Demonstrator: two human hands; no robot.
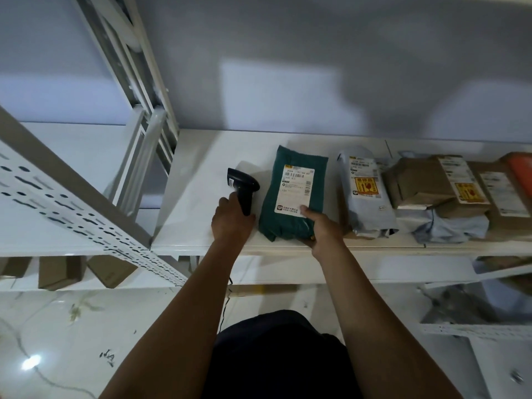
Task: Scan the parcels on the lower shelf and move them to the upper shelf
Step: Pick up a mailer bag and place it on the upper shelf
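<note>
Nearest, left hand (230, 218) wrapped round the handle of a black handheld barcode scanner (243, 188). Just beside it, right hand (322, 226) gripping the near end of a dark green plastic mailer parcel (290, 194), thumb on its white label. Parcel lying flat on a white metal shelf (201, 197). Further right along it, a grey plastic mailer (365, 203) and brown cardboard boxes (426, 182).

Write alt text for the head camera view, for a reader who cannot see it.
A person's left hand grips a black barcode scanner over a white shelf while the right hand grips the near end of a green parcel lying label-up beside it. To its right lie a grey parcel and brown boxes.
</note>
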